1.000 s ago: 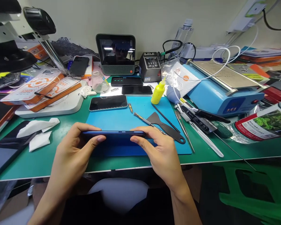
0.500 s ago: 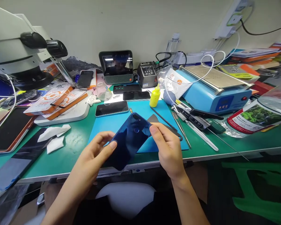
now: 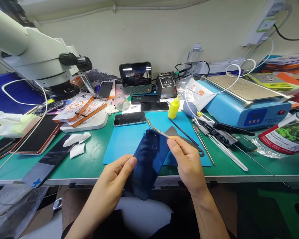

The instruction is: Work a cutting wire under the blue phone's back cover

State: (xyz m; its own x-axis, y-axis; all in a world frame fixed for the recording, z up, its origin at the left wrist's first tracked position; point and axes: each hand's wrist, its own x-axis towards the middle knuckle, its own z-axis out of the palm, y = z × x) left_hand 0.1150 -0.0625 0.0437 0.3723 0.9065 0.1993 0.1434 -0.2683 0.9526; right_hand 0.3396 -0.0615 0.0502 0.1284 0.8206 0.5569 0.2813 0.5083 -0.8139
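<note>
A dark blue smartphone (image 3: pixel 149 162), its glossy back with camera and round fingerprint sensor facing up, is tilted over the table's front edge. My left hand (image 3: pixel 118 174) grips its left side, thumb on the back. In my right hand (image 3: pixel 186 161), thumb and fingers pinch a slim silvery tool (image 3: pixel 160 132), whose far end lies along the phone's top edge. Its exact kind is hard to make out. Beneath and behind is a blue mat (image 3: pixel 124 142), with a black-fronted phone (image 3: pixel 129 118) and a yellow dropper bottle (image 3: pixel 173 108) at its back edge.
To the right lie tweezers (image 3: pixel 204 144), a white-handled tool (image 3: pixel 229 153), a blue heating plate machine (image 3: pixel 244 106) and a big water bottle (image 3: pixel 279 139). A microscope (image 3: pixel 49 66) overhangs the left side, near boxes (image 3: pixel 74 108) and tissues (image 3: pixel 77 150).
The view has shifted left and up. The phone has turned more upright and sits lower. A slim tool now shows in my right hand at the phone's top edge.
</note>
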